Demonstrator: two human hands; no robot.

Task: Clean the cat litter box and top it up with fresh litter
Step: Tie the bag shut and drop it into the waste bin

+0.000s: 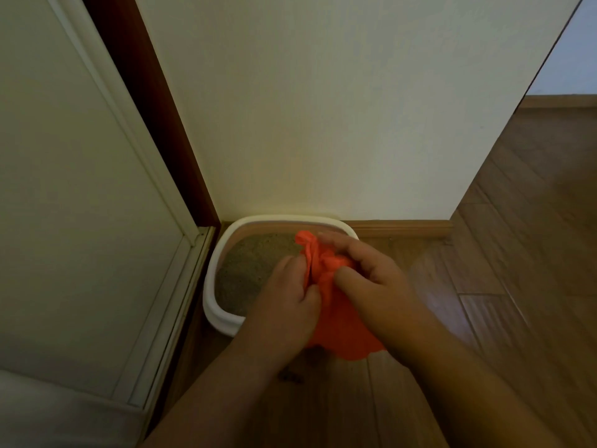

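Dim, warm indoor light, soft overall focus, motion blur on the floor (pixel 504 286) at right, wide-angle bending at edges.

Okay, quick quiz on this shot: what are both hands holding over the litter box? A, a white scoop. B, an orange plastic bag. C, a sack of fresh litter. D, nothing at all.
B: the left hand and the right hand both grip the bunched neck of an orange plastic bag above the litter box.

Thin crinkled orange plastic bag (pixel 336 321), grainy litter (pixel 252 270), smooth wood floor (pixel 517 253)
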